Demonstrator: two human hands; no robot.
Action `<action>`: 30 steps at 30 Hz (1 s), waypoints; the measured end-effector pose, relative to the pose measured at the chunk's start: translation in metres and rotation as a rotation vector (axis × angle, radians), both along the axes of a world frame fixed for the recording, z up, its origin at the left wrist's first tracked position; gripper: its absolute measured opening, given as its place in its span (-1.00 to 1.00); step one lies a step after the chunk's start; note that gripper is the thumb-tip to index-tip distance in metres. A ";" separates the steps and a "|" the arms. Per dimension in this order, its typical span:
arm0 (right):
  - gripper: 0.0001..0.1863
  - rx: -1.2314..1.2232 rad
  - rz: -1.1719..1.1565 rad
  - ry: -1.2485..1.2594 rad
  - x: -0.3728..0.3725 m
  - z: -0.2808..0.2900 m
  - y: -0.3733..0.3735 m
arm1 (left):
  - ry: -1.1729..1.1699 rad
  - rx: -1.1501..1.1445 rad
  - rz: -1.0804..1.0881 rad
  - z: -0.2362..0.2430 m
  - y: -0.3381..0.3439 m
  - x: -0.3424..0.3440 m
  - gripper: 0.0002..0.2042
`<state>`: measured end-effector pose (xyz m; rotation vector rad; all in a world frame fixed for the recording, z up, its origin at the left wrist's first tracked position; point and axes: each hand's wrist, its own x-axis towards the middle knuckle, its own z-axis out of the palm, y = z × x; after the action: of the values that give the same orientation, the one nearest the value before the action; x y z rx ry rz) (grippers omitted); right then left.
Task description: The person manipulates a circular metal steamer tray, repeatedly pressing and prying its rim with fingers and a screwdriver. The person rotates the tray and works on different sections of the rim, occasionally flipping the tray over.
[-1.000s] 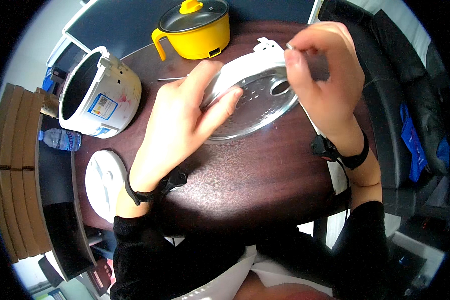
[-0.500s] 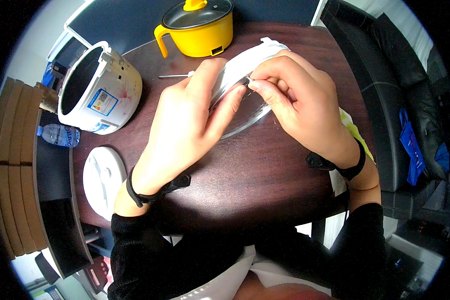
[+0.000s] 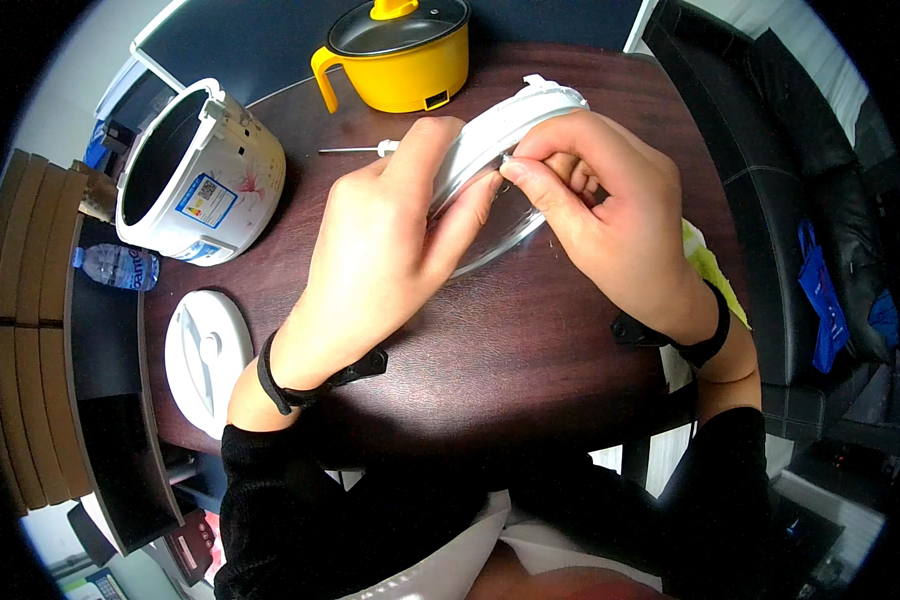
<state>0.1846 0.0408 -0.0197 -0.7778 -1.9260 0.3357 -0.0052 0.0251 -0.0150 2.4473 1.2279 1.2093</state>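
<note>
My left hand (image 3: 375, 245) grips the near left edge of a round white lid (image 3: 515, 112), which is tilted up on its side over the table. A clear, glossy rim (image 3: 495, 258) curves below the lid's white part. At the lid's inner edge, the thumb and forefinger of my right hand (image 3: 615, 200) pinch a tiny metallic piece (image 3: 507, 160), too small to name. My left thumb tip is close beside that piece. Just beyond my left hand lies a screwdriver (image 3: 350, 150), its thin shaft pointing left and its pale handle partly hidden.
A white rice cooker body (image 3: 245, 185) stands at the far left, and a yellow pot (image 3: 410, 75) with a glass lid at the back. A white oval cover (image 3: 185, 365) lies near the left edge. Beyond are a water bottle (image 3: 120, 268), a green cloth (image 3: 708, 265) and a black sofa (image 3: 770, 200).
The lid has shifted slightly right in my hands, and more of the screwdriver's handle shows. My right fingers keep their pinch at the lid's edge.
</note>
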 end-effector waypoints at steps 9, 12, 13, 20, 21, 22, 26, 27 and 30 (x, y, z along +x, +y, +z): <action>-0.88 0.144 0.009 0.016 -0.001 -0.006 0.007 | -0.004 -0.005 0.005 -0.001 0.001 -0.001 -0.71; -0.87 0.134 0.005 0.002 -0.001 -0.005 0.004 | -0.007 -0.009 0.010 0.000 -0.001 0.000 -0.71; -0.86 0.137 0.002 -0.007 -0.001 -0.004 0.003 | -0.007 -0.016 0.012 0.000 -0.001 0.001 -0.71; -0.84 0.163 0.010 -0.012 -0.001 -0.009 0.007 | 0.007 0.024 0.009 -0.001 0.001 -0.001 -0.72; -0.84 0.123 0.004 -0.017 -0.001 -0.008 0.007 | 0.004 0.023 0.007 -0.001 0.001 -0.001 -0.72; -0.83 0.083 -0.003 -0.022 0.000 -0.006 0.005 | 0.000 0.021 0.006 -0.002 0.001 -0.002 -0.72; -0.84 0.003 -0.014 -0.004 -0.001 -0.007 0.003 | 0.002 0.004 0.013 -0.001 0.001 -0.002 -0.72; -0.86 0.057 -0.013 -0.006 -0.002 -0.007 0.004 | 0.001 -0.010 0.018 0.000 0.000 -0.002 -0.72; -0.88 0.169 -0.023 -0.016 -0.004 -0.008 0.005 | -0.006 -0.002 0.019 0.000 -0.001 -0.002 -0.73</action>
<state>0.1803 0.0458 -0.0274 -0.6917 -1.9304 0.1507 -0.0068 0.0244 -0.0151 2.4340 1.2532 1.2196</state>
